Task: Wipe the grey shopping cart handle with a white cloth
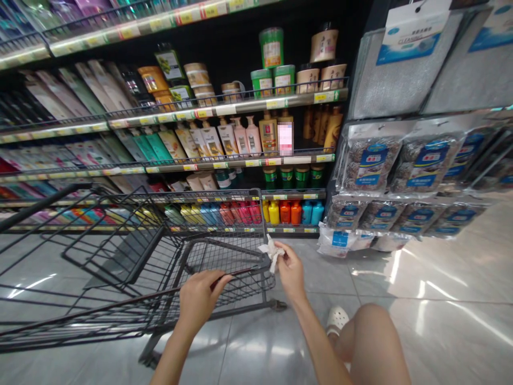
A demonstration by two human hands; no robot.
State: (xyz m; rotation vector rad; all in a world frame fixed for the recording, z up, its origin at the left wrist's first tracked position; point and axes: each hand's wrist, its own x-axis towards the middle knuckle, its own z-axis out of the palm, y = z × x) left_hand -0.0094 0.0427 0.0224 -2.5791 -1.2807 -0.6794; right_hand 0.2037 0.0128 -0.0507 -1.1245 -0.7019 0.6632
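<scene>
A black wire shopping cart [224, 243] stands in front of me, stretching off to the left. My left hand [200, 299] is closed over the cart's near top rail, thumb along it. At the cart's right-hand corner, my right hand [289, 267] pinches a crumpled white tissue [273, 252] between thumb and fingers. The tissue is beside the corner of the frame; whether it touches the metal I cannot tell. Part of the rail under my left hand is hidden by the fingers.
Beyond the cart rise store shelves [224, 109] with bottles and jars. Packs of steel scourers [368, 160] and grey cleaning cloths [404, 69] hang at the right. A cart wheel [278, 305] rests on the grey tiled floor [401, 278]. My knee and a white clog [337, 319] show below.
</scene>
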